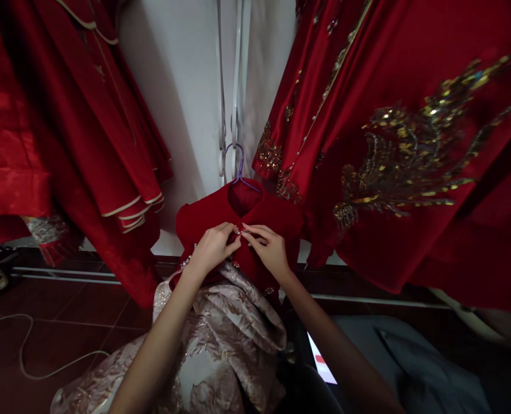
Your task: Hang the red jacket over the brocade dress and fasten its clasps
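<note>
A red garment with a stand-up neckline hangs on a purple hanger in front of me. My left hand is closed in a pinch at the garment's front, just below the neck opening. From the other side, my right hand pinches the same spot, its fingertips almost meeting the left ones. Small shiny beads show between the fingertips; whether they are a button or trim I cannot tell. More beading runs beside my left wrist. A pale brocade cloth with a metallic sheen lies below, under my forearms.
Red garments with cream piping hang at the left. At the right hangs a red garment with gold sequin embroidery. White metal strips run down the wall. A cable lies on the tiled floor, and a lit screen glows beneath my right forearm.
</note>
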